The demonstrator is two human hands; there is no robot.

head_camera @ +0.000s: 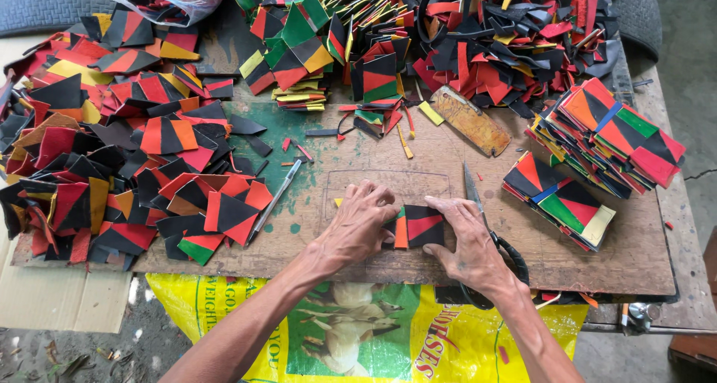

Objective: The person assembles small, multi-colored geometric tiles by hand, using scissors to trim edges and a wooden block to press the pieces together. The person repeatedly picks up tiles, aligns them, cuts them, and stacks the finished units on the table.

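My left hand (358, 222) and my right hand (470, 237) rest on a brown wooden board (358, 163), both touching a small square patchwork piece (420, 226) of black, red, orange and green material that lies flat between them. The left fingers press its left edge. The right fingers cover its right edge. Under my right wrist lie scissors (485, 234) with black handles, their blades pointing away from me.
Heaps of coloured patchwork pieces (112, 151) cover the left side. Neat stacks (609, 133) sit at the right, scraps (508, 32) at the back. A metal rod (275, 200) and a rusty flat plate (470, 120) lie on the board. A yellow sack (358, 331) hangs below.
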